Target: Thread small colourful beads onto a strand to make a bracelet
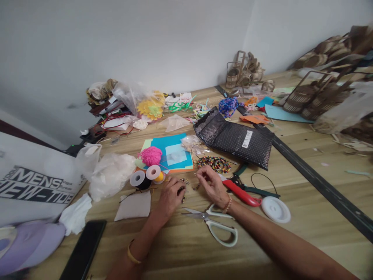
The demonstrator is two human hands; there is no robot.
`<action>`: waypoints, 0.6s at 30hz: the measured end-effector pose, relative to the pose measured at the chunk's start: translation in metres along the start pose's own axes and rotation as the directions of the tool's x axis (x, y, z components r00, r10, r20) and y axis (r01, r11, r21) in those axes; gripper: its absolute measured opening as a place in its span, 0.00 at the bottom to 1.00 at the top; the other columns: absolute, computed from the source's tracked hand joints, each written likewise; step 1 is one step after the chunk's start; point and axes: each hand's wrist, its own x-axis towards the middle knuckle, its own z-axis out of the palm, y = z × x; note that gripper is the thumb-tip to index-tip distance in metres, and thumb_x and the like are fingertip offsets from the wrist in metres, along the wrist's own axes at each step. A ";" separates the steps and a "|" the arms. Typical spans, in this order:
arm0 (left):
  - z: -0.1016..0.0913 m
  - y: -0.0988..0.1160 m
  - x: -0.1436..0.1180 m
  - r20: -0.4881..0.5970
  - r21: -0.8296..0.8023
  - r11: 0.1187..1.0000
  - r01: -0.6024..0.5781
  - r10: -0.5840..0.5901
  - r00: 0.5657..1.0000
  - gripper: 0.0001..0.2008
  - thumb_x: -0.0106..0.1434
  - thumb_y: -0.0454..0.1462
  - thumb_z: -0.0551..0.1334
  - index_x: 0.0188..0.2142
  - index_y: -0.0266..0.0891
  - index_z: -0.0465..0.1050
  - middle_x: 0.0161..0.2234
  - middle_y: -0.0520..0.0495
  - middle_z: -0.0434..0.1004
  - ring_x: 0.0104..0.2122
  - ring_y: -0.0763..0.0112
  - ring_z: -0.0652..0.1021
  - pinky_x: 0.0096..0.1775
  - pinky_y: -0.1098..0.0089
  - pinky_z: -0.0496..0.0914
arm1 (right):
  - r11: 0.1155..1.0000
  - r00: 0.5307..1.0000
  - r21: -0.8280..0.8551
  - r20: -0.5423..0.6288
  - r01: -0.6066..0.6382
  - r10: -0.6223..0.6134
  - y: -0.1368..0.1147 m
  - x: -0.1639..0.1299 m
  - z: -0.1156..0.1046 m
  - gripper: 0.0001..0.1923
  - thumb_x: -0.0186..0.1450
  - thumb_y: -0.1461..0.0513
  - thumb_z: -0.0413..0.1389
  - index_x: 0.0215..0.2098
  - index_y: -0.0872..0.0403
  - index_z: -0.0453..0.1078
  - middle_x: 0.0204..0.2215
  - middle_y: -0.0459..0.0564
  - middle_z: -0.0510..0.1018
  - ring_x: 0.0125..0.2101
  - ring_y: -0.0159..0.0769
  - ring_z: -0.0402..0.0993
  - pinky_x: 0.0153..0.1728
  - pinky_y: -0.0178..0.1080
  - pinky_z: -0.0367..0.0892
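Note:
My left hand [171,195] rests on the table with its fingers curled over a small strand of dark and light beads [183,200], part of which is hidden beneath them. To its right my right hand [213,187] has thumb and forefinger pinched together around something thin and pale, too small to name. A few more beads lie on the wood between the hands. Just beyond the right hand is a heap of multicoloured bead strings [218,164]. White-handled scissors [214,222] lie with blades parted below the hands. Red-handled pliers [243,192] lie beside my right wrist.
Thread spools [136,179], pink yarn [150,156] and a white pouch [134,205] lie left of my hands. A black bubble mailer [241,142] lies behind them. A white spool [276,209] and a long black strip [317,179] are right. A phone [84,249] lies front left.

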 end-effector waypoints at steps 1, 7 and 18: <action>0.000 0.000 0.000 0.009 0.008 1.000 0.002 -0.002 1.000 0.07 0.60 0.30 0.61 0.32 0.40 0.78 0.33 0.46 0.76 0.38 0.61 0.74 0.44 0.61 0.68 | 1.000 1.000 0.010 -0.006 -0.014 0.014 0.001 0.000 0.000 0.10 0.70 0.58 0.50 0.32 0.53 0.65 0.29 0.47 0.68 0.28 0.32 0.64 0.27 0.34 0.61; 0.004 0.000 -0.002 0.015 0.070 0.997 -0.019 0.019 1.000 0.07 0.61 0.30 0.61 0.32 0.39 0.78 0.33 0.46 0.75 0.37 0.62 0.74 0.42 0.62 0.68 | 0.990 0.992 0.090 -0.051 -0.111 0.116 0.007 0.000 0.001 0.11 0.70 0.55 0.51 0.34 0.53 0.65 0.27 0.45 0.67 0.25 0.31 0.63 0.24 0.33 0.59; 0.006 0.009 -0.005 0.045 0.207 0.972 -0.113 0.106 0.993 0.09 0.66 0.30 0.56 0.33 0.38 0.75 0.34 0.45 0.74 0.38 0.62 0.71 0.44 0.61 0.68 | 0.974 0.984 0.154 -0.039 -0.167 0.175 0.005 0.000 0.001 0.13 0.69 0.53 0.52 0.33 0.53 0.64 0.24 0.43 0.65 0.23 0.29 0.60 0.22 0.32 0.59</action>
